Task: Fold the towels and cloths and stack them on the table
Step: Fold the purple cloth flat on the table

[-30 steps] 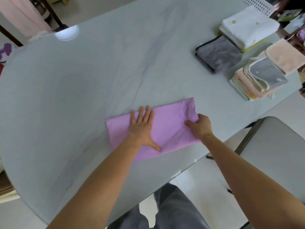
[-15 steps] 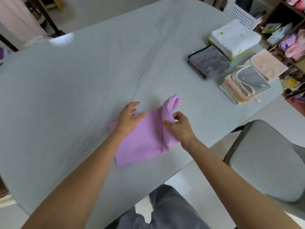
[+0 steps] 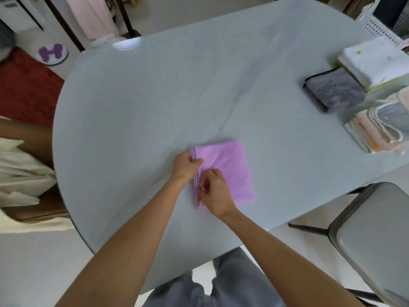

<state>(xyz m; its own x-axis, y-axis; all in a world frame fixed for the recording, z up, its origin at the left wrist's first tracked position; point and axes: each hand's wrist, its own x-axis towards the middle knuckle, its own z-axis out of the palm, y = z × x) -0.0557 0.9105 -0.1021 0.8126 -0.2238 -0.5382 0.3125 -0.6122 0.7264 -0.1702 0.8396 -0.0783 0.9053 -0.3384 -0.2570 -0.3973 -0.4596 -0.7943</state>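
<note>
So the purple cloth (image 3: 228, 171) is the landmark here. It lies flat on the grey table (image 3: 155, 107), close to the near edge, folded into a squarish pad with its stacked loose edges all lined up on its left side. My guess is that's why both hands sit on that side: they're squaring up the layers so the fold stays neat before it goes anywhere.

Nearest to the camera, the right hand (image 3: 215, 193) comes in over the cloth's lower left corner. Its fingers are curled in and seem to be pinching the edge layers there, though the tips are tucked under the hand, so I can't swear to exactly how many layers they've got.

Just past it, the left hand (image 3: 184, 166) is at the cloth's upper left corner, thumb and fingers closed on the edge stack in a pinch, not spread at all.

Further out, well to the right of the cloth, is the finished stuff: a striped stack of pink and grey cloths (image 3: 380, 127), then a dark grey folded cloth (image 3: 334, 89), then a white towel pile (image 3: 374, 63) farthest back. I'd say the purple one joins them next.
</note>
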